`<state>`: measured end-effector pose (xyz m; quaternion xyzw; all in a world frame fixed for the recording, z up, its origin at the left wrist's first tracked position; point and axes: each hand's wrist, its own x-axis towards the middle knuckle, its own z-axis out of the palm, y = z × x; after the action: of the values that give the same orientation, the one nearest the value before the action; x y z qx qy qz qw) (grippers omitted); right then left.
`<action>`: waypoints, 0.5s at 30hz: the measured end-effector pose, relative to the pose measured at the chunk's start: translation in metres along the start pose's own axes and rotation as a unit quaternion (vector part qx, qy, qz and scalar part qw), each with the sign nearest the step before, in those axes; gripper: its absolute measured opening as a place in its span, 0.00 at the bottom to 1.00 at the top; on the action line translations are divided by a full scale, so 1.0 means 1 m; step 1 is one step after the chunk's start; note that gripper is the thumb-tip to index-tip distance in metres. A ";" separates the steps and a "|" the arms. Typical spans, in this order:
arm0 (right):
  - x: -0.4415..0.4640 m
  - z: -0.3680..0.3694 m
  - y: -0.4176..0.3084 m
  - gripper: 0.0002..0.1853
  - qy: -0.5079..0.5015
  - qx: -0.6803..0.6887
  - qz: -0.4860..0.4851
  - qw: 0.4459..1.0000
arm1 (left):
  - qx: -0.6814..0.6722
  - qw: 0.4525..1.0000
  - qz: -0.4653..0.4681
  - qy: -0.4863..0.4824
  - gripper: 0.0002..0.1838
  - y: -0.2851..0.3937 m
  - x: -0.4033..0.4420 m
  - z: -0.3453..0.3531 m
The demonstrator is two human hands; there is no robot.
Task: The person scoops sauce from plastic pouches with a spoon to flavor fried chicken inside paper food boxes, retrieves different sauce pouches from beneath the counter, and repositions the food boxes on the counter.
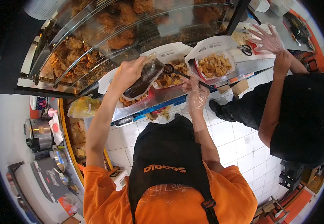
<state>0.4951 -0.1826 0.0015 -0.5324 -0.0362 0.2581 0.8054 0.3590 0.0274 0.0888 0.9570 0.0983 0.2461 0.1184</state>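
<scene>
My bare left hand (127, 75) is closed round the top of a clear plastic bag of dark sauce (143, 80), tilted over the counter. In a clear plastic glove, my right hand (197, 92) grips a black spoon (186, 77), whose bowl is beside the bag. Beneath the spoon stands an open paper box (173, 48) of fried chicken pieces (175, 79). To its right is another open box (211, 44) with fried pieces (214, 66). The bag partly hides a third box of fried food at the left.
A glass display case (158, 28) of fried chicken rises behind the boxes. At the right, a co-worker holds up a gloved hand (268, 40) near black-handled scissors (245, 49). A rice cooker (39, 133) stands at the left. White floor tiles (227, 135) lie below the counter.
</scene>
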 end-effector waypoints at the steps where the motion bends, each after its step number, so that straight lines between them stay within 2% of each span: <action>1: 0.001 0.000 0.001 0.16 -0.001 0.000 -0.004 1.000 | 0.007 1.000 -0.002 0.001 0.13 0.001 -0.001 -0.001; 7: 0.003 0.001 -0.009 0.20 0.014 -0.046 -0.016 0.999 | -0.034 0.987 -0.007 0.157 0.04 0.005 -0.014 0.005; 10: 0.010 -0.003 -0.011 0.21 0.010 -0.095 -0.024 0.995 | -0.025 0.966 -0.049 0.254 0.04 0.000 -0.032 0.018; 13: 0.014 -0.006 -0.008 0.19 -0.022 -0.094 -0.059 0.994 | -0.074 0.930 -0.119 0.339 0.09 0.014 -0.036 0.018; 15: 0.022 -0.014 0.007 0.17 -0.041 -0.112 -0.156 0.980 | -0.069 0.910 -0.214 0.349 0.12 0.024 -0.040 0.009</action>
<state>0.5163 -0.1827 -0.0153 -0.5957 -0.1809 0.1451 0.7690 0.3320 -0.0070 0.0699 0.7554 0.3185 0.5394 0.1924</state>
